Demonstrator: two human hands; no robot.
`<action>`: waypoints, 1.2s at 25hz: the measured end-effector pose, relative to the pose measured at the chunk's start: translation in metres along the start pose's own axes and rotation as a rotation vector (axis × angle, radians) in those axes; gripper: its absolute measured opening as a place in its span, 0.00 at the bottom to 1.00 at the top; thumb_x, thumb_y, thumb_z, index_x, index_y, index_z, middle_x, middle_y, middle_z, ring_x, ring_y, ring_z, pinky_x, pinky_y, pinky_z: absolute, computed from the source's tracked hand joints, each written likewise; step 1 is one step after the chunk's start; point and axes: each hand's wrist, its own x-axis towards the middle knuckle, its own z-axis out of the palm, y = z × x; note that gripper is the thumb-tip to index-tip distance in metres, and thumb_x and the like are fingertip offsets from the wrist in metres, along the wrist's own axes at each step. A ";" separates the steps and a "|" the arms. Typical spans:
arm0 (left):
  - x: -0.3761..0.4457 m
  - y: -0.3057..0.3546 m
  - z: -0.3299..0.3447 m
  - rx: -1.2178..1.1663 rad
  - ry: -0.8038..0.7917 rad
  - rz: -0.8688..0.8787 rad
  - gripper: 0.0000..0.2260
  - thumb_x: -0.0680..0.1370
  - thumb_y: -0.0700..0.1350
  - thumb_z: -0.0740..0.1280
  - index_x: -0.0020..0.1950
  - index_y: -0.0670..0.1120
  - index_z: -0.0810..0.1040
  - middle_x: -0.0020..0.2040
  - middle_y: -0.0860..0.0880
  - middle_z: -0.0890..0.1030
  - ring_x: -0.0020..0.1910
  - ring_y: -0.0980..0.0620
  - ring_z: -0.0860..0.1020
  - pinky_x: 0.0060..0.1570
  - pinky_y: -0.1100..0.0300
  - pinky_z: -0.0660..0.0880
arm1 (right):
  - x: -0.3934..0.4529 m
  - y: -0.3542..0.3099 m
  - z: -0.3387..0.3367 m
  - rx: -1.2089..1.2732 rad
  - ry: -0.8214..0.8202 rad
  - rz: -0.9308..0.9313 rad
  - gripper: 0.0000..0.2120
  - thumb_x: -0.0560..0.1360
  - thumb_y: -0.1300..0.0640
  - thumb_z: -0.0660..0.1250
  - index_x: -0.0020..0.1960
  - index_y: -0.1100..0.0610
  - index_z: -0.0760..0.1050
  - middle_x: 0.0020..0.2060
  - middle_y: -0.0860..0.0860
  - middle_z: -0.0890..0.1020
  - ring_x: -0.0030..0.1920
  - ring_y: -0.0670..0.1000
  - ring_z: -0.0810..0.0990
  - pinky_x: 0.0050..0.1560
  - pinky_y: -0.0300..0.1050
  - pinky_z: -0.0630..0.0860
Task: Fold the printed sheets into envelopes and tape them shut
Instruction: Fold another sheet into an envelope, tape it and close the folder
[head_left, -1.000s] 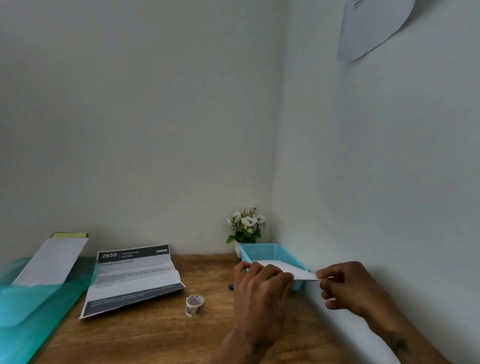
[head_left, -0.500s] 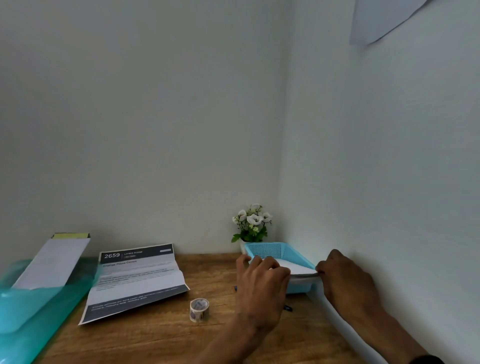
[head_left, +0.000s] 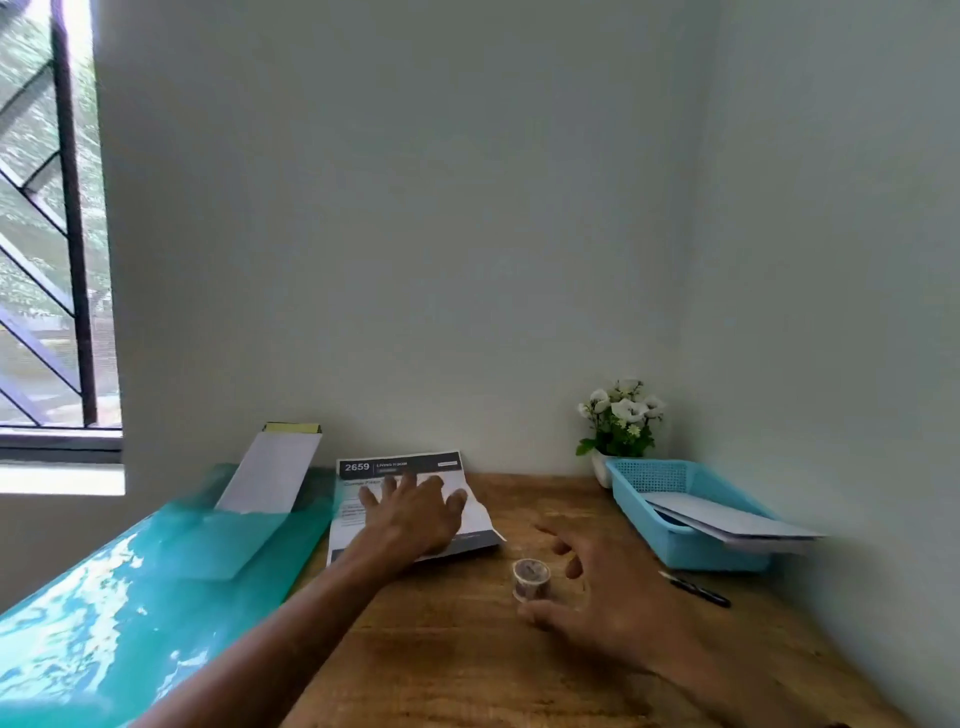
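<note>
In the head view, the left hand (head_left: 415, 512) is laid with straight, spread fingers on the printed sheet (head_left: 470, 506), which lies creased on the tabletop (head_left: 467, 649) at centre frame. The right hand (head_left: 597, 597) is held open, fingers loosely curved, around the tape roll (head_left: 531, 578) at lower centre; whether the roll is touched cannot be told through the blur. A finished envelope (head_left: 727, 519) is seen overhanging the blue basket (head_left: 644, 475) at right. The sheet could be skidded or buckled if it is dragged by the flat palm. The roll could be knocked and rolled toward the pen (head_left: 696, 590) if it is swept carelessly.
</note>
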 end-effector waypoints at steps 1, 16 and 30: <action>0.000 -0.017 0.002 0.022 -0.052 -0.010 0.27 0.85 0.64 0.50 0.81 0.53 0.65 0.84 0.44 0.59 0.83 0.38 0.54 0.77 0.28 0.47 | 0.010 -0.001 0.010 0.019 -0.006 0.006 0.46 0.67 0.35 0.78 0.79 0.37 0.60 0.70 0.43 0.75 0.64 0.44 0.77 0.66 0.43 0.78; -0.101 -0.040 -0.021 -0.165 -0.026 0.166 0.27 0.81 0.69 0.55 0.70 0.54 0.77 0.70 0.52 0.80 0.66 0.51 0.78 0.69 0.47 0.73 | 0.054 0.041 0.009 -0.206 0.152 0.131 0.30 0.76 0.51 0.73 0.76 0.47 0.68 0.68 0.49 0.79 0.66 0.51 0.78 0.66 0.47 0.77; 0.017 -0.111 0.014 -0.939 0.131 -0.170 0.14 0.77 0.44 0.75 0.58 0.56 0.75 0.54 0.52 0.84 0.52 0.51 0.85 0.51 0.55 0.83 | 0.146 -0.003 0.083 0.340 0.175 0.094 0.25 0.71 0.45 0.74 0.64 0.40 0.69 0.57 0.44 0.83 0.59 0.51 0.80 0.62 0.51 0.78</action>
